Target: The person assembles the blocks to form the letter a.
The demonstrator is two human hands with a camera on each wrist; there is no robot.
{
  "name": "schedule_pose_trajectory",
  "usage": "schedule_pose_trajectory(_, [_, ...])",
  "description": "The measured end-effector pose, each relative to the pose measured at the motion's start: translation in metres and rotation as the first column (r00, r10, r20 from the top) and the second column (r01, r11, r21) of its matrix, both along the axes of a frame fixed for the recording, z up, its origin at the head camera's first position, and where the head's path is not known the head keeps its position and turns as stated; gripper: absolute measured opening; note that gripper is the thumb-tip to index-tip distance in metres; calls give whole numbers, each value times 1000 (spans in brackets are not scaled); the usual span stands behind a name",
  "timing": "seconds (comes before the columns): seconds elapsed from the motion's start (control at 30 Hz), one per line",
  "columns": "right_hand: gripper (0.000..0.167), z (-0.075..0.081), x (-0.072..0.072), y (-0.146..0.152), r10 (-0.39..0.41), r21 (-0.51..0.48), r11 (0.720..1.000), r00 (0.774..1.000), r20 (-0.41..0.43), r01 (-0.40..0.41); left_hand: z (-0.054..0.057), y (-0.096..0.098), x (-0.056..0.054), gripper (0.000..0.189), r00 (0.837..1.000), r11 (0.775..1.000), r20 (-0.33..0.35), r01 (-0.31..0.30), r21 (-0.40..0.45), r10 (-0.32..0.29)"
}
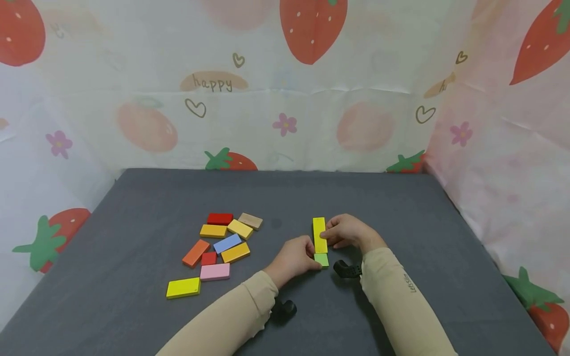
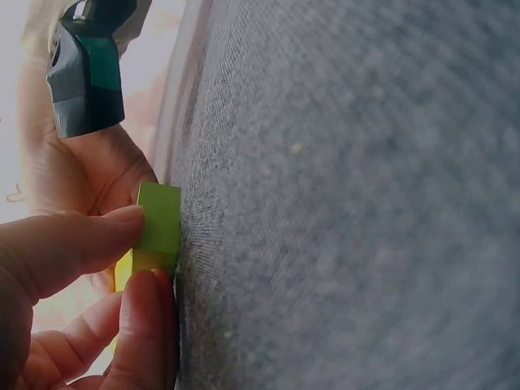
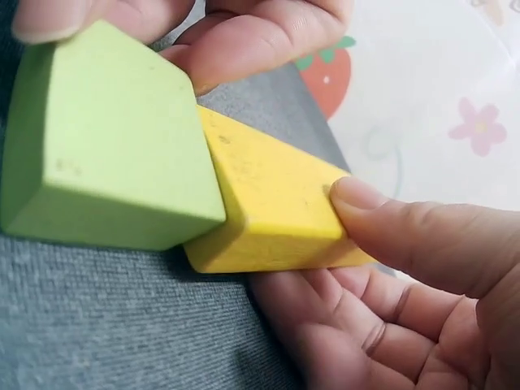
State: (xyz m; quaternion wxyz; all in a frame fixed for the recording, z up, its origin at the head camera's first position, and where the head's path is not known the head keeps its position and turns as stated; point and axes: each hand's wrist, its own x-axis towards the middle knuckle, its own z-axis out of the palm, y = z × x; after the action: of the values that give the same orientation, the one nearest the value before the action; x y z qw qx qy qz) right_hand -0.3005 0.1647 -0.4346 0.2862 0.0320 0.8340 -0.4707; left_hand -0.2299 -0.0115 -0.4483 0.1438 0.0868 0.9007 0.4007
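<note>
On the grey cloth, a long yellow block (image 1: 318, 234) lies end to end with a short light-green block (image 1: 321, 260). My left hand (image 1: 291, 259) pinches the green block (image 2: 160, 219); its thumb (image 2: 97, 244) presses one side. From the right, my right hand (image 1: 354, 232) holds the yellow block (image 3: 276, 175) between thumb (image 3: 406, 231) and fingers. In the right wrist view, the green block (image 3: 122, 138) touches the yellow one's near end, set slightly askew. The far part of the yellow block is partly hidden by my right hand there.
Left of my hands lie several loose blocks, among them a pink one (image 1: 215, 272), a blue one (image 1: 227, 243), an orange one (image 1: 196, 253) and a bright yellow one (image 1: 183, 288). Black wrist cameras (image 1: 347, 269) hang under both sleeves. A strawberry-print curtain (image 1: 285, 99) stands behind the table (image 1: 133, 321).
</note>
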Motion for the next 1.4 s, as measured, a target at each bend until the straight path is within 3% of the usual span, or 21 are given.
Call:
schedule_pose_trajectory(0.2, [18,4,-1,0,55,144,988,998,-21,-52,1,3,2,29,1000,1000,-9,15,-11,-15])
schedule_pose_trajectory(0.33, [17,6,-1,0,65,189,980,998,-8,-62,2,5,3,30,1000,1000,-20,24,-12,-25])
schedule_pose_trajectory(1.1, [12,2,0,2,25,77,997,999,24,-27,4,7,5,37,999,1000,-33,8,-14,-8])
schedule_pose_trajectory(1.4, [10,-2,1,3,16,16,1000,999,47,-17,6,-7,1,40,999,999,52,2,37,-4])
